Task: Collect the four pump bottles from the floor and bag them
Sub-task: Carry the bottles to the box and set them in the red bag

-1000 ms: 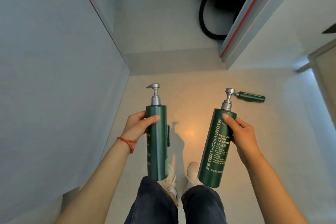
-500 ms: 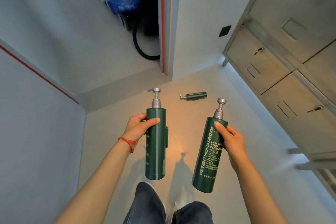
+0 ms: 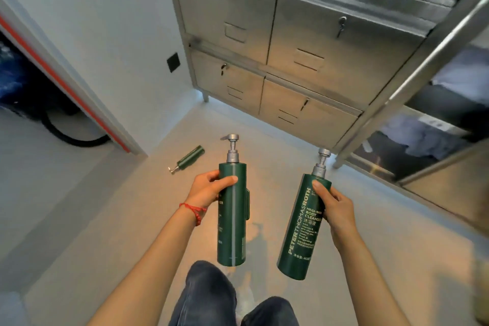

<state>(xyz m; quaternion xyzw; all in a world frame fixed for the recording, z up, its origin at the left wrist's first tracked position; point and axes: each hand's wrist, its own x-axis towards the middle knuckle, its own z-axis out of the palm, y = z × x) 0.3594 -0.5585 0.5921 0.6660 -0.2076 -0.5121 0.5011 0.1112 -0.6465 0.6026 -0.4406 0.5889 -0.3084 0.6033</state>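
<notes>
The left hand (image 3: 209, 189) is closed around the upper body of one green pump bottle, the left bottle (image 3: 232, 213). The thumb lies across the front just below the shoulder; the fingers wrap the far side. The left bottle is held upright, clear of the floor (image 3: 132, 206), with its silver pump head at the top and the spout pointing left. A dark flat part shows along its right edge; what it is cannot be told. A red cord bracelet (image 3: 194, 210) sits on the left wrist.

The right hand (image 3: 334, 206) is closed around the upper body of a second green pump bottle, the right bottle (image 3: 304, 227). The thumb presses the front near the shoulder. This bottle is tilted, top leaning right, base toward the centre. White lettering runs along its length and reads "PETER THOMAS ROTH" and "BODY CLEANSER". The two held bottles are near each other but apart.

A third bottle (image 3: 190, 158) lies on its side on the floor, ahead of the left hand and well apart from it. Its pump end points toward the camera and left. It lies near the wall corner beside a doorway with a red-striped frame (image 3: 66, 87).

A steel cabinet (image 3: 264, 55) with four doors stands ahead on short legs. The person's legs, in dark jeans (image 3: 211, 296), show at the bottom edge.
</notes>
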